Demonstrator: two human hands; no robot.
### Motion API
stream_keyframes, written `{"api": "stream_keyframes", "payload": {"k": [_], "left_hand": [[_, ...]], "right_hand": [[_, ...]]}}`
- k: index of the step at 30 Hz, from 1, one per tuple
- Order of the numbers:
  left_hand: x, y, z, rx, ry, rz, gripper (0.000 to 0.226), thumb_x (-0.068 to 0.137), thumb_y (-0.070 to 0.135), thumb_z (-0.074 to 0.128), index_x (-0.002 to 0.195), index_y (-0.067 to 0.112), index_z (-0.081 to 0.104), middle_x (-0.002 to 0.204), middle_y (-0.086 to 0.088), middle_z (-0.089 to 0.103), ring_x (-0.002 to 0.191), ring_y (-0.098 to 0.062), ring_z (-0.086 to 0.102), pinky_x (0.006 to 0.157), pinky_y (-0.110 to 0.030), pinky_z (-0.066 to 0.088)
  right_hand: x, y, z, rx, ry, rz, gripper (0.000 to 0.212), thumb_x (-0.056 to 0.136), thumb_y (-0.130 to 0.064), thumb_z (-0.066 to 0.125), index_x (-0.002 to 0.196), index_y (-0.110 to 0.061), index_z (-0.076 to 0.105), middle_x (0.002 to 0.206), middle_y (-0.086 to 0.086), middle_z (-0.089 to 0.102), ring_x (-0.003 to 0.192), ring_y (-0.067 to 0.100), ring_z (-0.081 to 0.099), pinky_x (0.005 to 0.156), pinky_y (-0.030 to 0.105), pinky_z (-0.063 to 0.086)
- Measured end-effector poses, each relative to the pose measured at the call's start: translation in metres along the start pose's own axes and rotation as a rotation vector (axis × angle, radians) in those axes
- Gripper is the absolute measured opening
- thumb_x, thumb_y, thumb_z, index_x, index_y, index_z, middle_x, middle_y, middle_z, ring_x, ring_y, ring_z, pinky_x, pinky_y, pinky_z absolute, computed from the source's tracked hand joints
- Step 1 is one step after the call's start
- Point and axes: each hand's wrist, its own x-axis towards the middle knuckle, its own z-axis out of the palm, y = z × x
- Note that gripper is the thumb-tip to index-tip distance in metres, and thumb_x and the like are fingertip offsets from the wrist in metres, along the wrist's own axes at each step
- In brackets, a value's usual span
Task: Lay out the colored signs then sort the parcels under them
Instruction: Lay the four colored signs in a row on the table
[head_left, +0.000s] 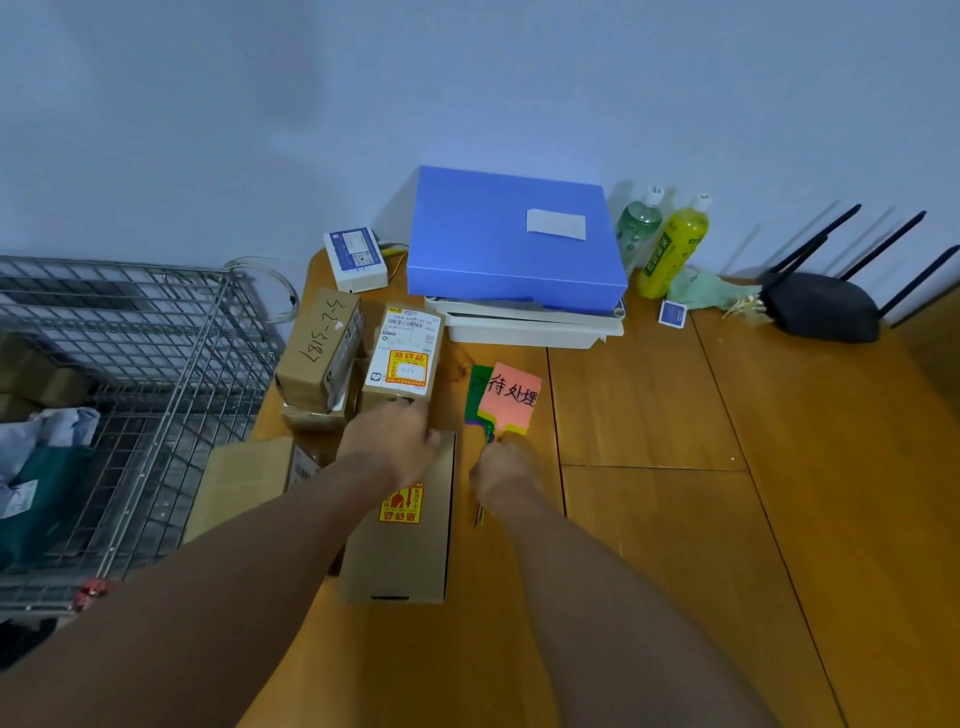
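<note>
Parcels (358, 364) sat clustered on the table's (675, 519) left part, the left hand (392, 447) resting closed-looking on one box's edge. Just right of them the stacked signs (506, 397) pointed away from the person, handles near, pinched in the right hand (501, 470), the nearer one.

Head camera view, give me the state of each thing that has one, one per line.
Signs: stacked, not laid out, handles gripped by right hand.
Left hand: resting on a parcel.
Long parcel: lying flat, closed.
Blue box: lid shut.
Bottles: upright, capped.
Wire cart: holds bags.
</note>
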Motion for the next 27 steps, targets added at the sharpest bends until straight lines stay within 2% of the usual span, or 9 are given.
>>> {"api": "stream_keyframes", "payload": {"k": [3, 6, 10, 14, 17, 19, 21, 24, 27], "left_hand": [[0.001, 0.002, -0.001, -0.008, 0.001, 0.012, 0.020, 0.100, 0.038, 0.044, 0.099, 0.021, 0.055, 0.089, 0.002, 0.055, 0.080, -0.016, 0.050, 0.067, -0.032, 0.039], [0.002, 0.004, -0.003, -0.034, -0.005, -0.005, 0.020, 0.100, 0.038, 0.044, 0.090, 0.022, 0.048, 0.086, 0.001, 0.052, 0.080, -0.017, 0.051, 0.066, -0.032, 0.038], [0.003, 0.011, 0.000, -0.162, -0.051, -0.085, 0.025, 0.099, 0.037, 0.045, 0.088, 0.017, 0.055, 0.087, -0.002, 0.059, 0.080, -0.021, 0.058, 0.065, -0.033, 0.042], [0.004, 0.025, 0.012, -0.553, -0.118, -0.323, 0.030, 0.098, 0.035, 0.049, 0.082, 0.014, 0.063, 0.082, -0.006, 0.067, 0.074, -0.020, 0.061, 0.059, -0.030, 0.042], [0.005, 0.044, 0.022, -1.025, -0.237, -0.548, 0.036, 0.101, 0.033, 0.050, 0.077, 0.011, 0.064, 0.077, -0.010, 0.067, 0.067, -0.020, 0.061, 0.063, -0.030, 0.048], [0.002, 0.056, 0.027, -1.294, -0.300, -0.665, 0.035, 0.102, 0.035, 0.053, 0.083, 0.009, 0.067, 0.077, -0.010, 0.071, 0.069, -0.020, 0.066, 0.062, -0.030, 0.054], [-0.001, 0.065, 0.028, -1.531, -0.362, -0.663, 0.035, 0.101, 0.042, 0.055, 0.102, 0.011, 0.071, 0.082, -0.008, 0.073, 0.074, -0.019, 0.069, 0.060, -0.030, 0.055], [0.000, 0.070, 0.017, -1.915, -0.437, -0.526, 0.039, 0.100, 0.047, 0.057, 0.125, 0.019, 0.067, 0.091, -0.008, 0.072, 0.074, -0.017, 0.068, 0.062, -0.029, 0.055], [0.002, 0.078, 0.001, -1.982, -0.361, -0.525, 0.035, 0.101, 0.035, 0.058, 0.128, 0.013, 0.065, 0.098, -0.011, 0.077, 0.079, -0.018, 0.075, 0.067, -0.030, 0.061]], "right_hand": [[-0.001, 0.001, 0.000, 0.058, 0.010, 0.001, 0.019, 0.096, -0.014, 0.056, 0.110, -0.009, 0.067, 0.093, 0.006, 0.055, 0.102, 0.027, 0.064, 0.069, 0.033, 0.049], [-0.005, 0.005, -0.002, 0.137, 0.006, -0.006, 0.018, 0.095, -0.019, 0.058, 0.104, -0.007, 0.068, 0.097, 0.010, 0.062, 0.099, 0.028, 0.066, 0.072, 0.034, 0.054], [-0.010, 0.009, -0.021, 0.244, 0.038, -0.044, 0.025, 0.095, -0.029, 0.061, 0.077, -0.011, 0.058, 0.085, 0.009, 0.062, 0.080, 0.025, 0.064, 0.067, 0.033, 0.054], [-0.026, 0.012, -0.049, 0.271, 0.076, -0.101, 0.028, 0.095, -0.030, 0.059, 0.082, -0.004, 0.063, 0.088, 0.015, 0.069, 0.083, 0.033, 0.069, 0.072, 0.038, 0.060], [-0.042, 0.010, -0.064, 0.312, 0.105, -0.145, 0.025, 0.095, -0.024, 0.058, 0.089, -0.001, 0.067, 0.090, 0.017, 0.069, 0.083, 0.033, 0.070, 0.072, 0.042, 0.061], [-0.051, 0.009, -0.072, 0.285, 0.123, -0.184, 0.026, 0.095, -0.022, 0.055, 0.086, 0.000, 0.066, 0.087, 0.019, 0.068, 0.079, 0.035, 0.069, 0.068, 0.041, 0.060], [-0.059, 0.011, -0.078, 0.249, 0.146, -0.225, 0.026, 0.095, -0.020, 0.053, 0.077, -0.003, 0.061, 0.077, 0.014, 0.064, 0.073, 0.034, 0.067, 0.057, 0.037, 0.054], [-0.072, 0.020, -0.081, 0.235, 0.199, -0.285, 0.028, 0.091, -0.021, 0.056, 0.066, -0.011, 0.047, 0.063, 0.003, 0.051, 0.063, 0.026, 0.057, 0.046, 0.027, 0.032], [-0.085, 0.029, -0.082, 0.260, 0.250, -0.340, 0.020, 0.093, -0.028, 0.055, 0.090, -0.008, 0.056, 0.077, 0.010, 0.061, 0.071, 0.030, 0.061, 0.056, 0.029, 0.038]]}}
